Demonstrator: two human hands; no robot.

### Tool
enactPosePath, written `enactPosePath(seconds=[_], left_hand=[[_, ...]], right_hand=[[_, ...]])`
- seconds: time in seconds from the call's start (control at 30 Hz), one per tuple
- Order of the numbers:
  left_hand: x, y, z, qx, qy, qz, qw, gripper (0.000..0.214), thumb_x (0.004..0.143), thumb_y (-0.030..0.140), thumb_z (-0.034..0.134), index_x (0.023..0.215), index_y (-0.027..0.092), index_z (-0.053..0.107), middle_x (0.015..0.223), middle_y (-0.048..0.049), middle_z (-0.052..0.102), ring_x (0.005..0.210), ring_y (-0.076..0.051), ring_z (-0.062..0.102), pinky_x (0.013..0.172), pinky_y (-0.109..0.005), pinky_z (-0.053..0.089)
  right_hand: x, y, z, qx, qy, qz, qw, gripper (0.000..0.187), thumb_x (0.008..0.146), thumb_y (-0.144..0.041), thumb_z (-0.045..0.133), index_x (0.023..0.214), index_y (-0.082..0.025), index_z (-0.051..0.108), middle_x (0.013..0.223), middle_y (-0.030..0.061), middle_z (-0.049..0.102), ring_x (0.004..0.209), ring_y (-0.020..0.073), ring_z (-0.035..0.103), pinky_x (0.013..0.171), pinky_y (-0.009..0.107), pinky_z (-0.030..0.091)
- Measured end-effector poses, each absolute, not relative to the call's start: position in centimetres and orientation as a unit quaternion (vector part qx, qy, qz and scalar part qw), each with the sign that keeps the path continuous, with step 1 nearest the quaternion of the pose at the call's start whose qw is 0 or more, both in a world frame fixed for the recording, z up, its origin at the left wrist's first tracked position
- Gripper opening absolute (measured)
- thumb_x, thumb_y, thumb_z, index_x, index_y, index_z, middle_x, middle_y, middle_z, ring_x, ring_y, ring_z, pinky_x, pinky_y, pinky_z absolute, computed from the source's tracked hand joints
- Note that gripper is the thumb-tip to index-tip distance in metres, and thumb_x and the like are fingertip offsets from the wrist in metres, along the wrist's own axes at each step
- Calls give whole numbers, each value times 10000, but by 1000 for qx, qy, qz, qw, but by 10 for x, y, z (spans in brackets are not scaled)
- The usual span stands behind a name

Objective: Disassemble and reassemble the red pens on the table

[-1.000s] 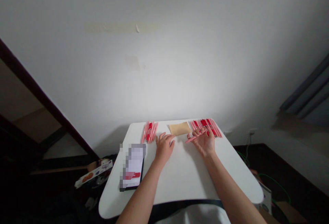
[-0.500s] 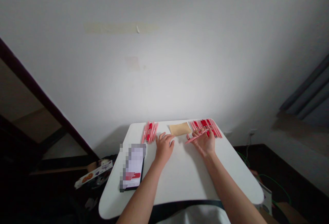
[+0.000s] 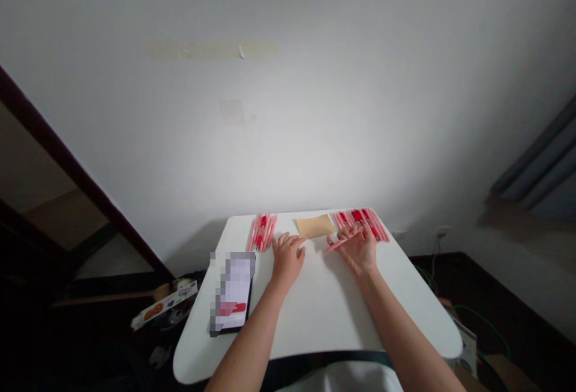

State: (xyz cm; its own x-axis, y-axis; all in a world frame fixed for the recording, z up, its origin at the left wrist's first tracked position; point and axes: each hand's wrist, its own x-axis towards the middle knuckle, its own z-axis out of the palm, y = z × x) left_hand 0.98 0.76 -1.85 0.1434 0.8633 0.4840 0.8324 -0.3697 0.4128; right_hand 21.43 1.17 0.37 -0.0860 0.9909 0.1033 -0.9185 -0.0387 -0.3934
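My left hand [image 3: 287, 258] lies flat on the white table [image 3: 315, 302], fingers spread, just right of a small bunch of pink pens [image 3: 262, 230]. My right hand [image 3: 357, 248] is closed on one pink pen [image 3: 338, 243], which points left and down toward the table. Behind that hand lies a larger spread of pink and red pens [image 3: 362, 222]. A tan paper pouch [image 3: 315, 226] rests between the two pen groups, just beyond my left fingertips.
A dark phone or tablet [image 3: 233, 292] with a blurred screen lies near the table's left edge. A white wall rises right behind the table. A printed box [image 3: 164, 304] sits on the dark floor at left, green cables [image 3: 472, 311] at right.
Almost nothing has moved. The pen in my right hand has tilted slightly; both hands stay where they were.
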Motion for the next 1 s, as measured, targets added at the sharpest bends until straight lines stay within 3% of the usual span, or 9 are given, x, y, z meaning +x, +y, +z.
enactPosePath(seconds=[0.23, 0.47, 0.77, 1.0], left_hand=[[11, 5, -20, 781, 549, 297, 20, 379, 814, 346, 610, 1192, 331, 585, 1320, -41, 581, 1301, -339, 396, 1064, -663, 206], [11, 5, -21, 790, 546, 279, 25, 439, 848, 416, 552, 1272, 301, 540, 1289, -58, 595, 1280, -329, 402, 1097, -622, 176], [11, 4, -12, 784, 547, 291, 37, 215, 816, 305, 598, 1005, 269, 695, 1088, -47, 648, 1096, -247, 482, 1059, -516, 290], [11, 5, -14, 777, 551, 298, 61, 242, 811, 158, 547, 981, 262, 684, 1195, -16, 646, 1223, -256, 431, 1086, -516, 273]], right_hand=[[216, 12, 2, -94, -174, 721, 665, 327, 826, -504, 564, 655, -230, 510, 615, -64, 499, 610, 112, 512, 928, 523, 460], [213, 18, -6, -122, -188, 696, 682, 158, 798, -382, 673, 790, -245, 594, 726, -55, 588, 687, 116, 571, 961, 520, 471], [211, 27, -14, -186, -199, 621, 735, 272, 725, -522, 722, 843, -294, 634, 730, -70, 639, 703, 117, 596, 897, 464, 525], [208, 26, -12, -248, -244, 564, 749, 262, 633, -351, 813, 725, -229, 599, 761, -48, 599, 765, 117, 583, 836, 418, 550]])
